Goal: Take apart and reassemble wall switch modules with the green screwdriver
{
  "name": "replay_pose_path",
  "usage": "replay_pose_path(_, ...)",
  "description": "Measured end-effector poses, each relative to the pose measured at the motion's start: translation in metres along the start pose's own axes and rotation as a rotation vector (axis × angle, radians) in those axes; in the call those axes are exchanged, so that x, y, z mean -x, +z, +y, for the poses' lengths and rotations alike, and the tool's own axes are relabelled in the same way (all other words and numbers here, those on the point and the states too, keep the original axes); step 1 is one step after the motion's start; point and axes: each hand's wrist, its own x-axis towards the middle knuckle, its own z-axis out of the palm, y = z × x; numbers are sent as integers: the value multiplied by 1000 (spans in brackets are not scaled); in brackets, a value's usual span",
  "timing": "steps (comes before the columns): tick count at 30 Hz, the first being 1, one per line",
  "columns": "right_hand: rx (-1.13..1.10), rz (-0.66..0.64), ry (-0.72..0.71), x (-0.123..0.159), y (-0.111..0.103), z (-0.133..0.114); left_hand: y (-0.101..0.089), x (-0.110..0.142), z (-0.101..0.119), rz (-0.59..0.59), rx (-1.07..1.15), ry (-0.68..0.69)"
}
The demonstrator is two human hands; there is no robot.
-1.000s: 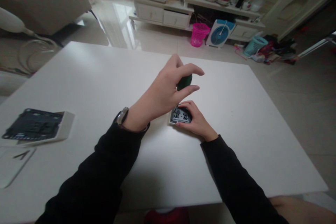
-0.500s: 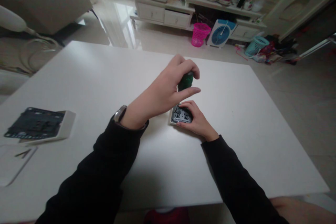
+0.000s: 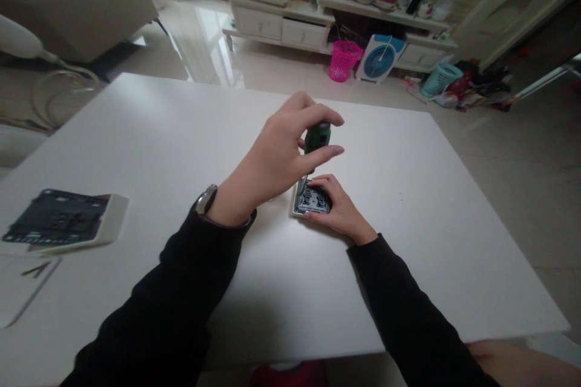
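Note:
My left hand (image 3: 284, 148) is around the green handle of a screwdriver (image 3: 318, 138), its thumb and index finger reaching past the handle on either side. The thin shaft points down to the left side of a small square panel (image 3: 313, 201), which looks like the back of a wall switch or socket, dark grey inside a white frame. Whether the tip sits in a screw is too small to tell. My right hand (image 3: 344, 210) grips this panel by its right side and steadies it on the white table (image 3: 408, 272).
At the left of the table lies a larger dark panel (image 3: 59, 217) with a white frame. Before it is a white plate (image 3: 22, 290) with small screws (image 3: 36, 269) on it. Beyond the table stand a pink basket (image 3: 344, 61) and a blue fan (image 3: 380, 59).
My left hand has shifted slightly left with the screwdriver, whose handle now leans differently and whose shaft has come into view. My right hand and the panel keep their place.

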Motion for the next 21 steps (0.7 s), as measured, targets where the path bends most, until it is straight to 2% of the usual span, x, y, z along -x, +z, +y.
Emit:
replay_pose_path(4, -5, 4, -2, -1, 0, -2, -1, 0, -1, 47, 21, -13)
replay_pose_path(8, -9, 12, 2, -1, 0, -4, -7, 2, -1, -65, 129, 37)
replay_pose_path(11, -8, 14, -7, 0, 0, -5, -9, 2, 2, -117, 129, 60)
replay_pose_path(18, -3, 31, -12, 0, 1, -4, -2, 0, 5, -42, 39, 65)
replay_pose_path(21, -10, 25, -18, -1, 1, -4, -1, 1, 2, 3, 28, 21)
